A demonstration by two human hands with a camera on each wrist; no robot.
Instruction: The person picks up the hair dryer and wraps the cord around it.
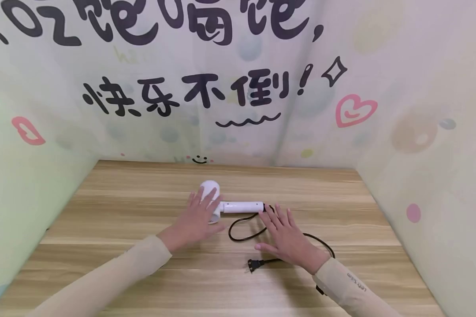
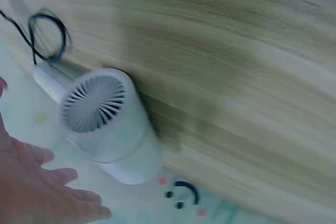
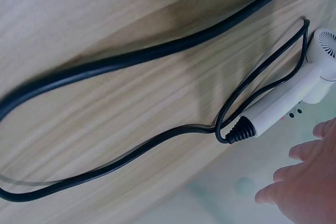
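A white hair dryer [image 1: 243,207] lies on the wooden table, its handle pointing right in the head view. My left hand [image 1: 193,223] is over the dryer's head, fingers spread, hiding part of it. In the left wrist view, the hand stands apart from the dryer's vented barrel [image 2: 126,135]. My right hand [image 1: 288,240], fingers straight and spread, is beside the handle's end and above the black cord [image 3: 173,45]. The right wrist view shows these fingers apart from the handle [image 3: 283,98]. Below the right thumb lies the two-pin plug [image 1: 254,265].
Wood-grain table top [image 1: 135,229] surrounds the dryer. A printed fabric wall [image 1: 174,132] rises at the table's back edge, with light side walls left and right. The cord loops near the handle and curves out beyond the right hand.
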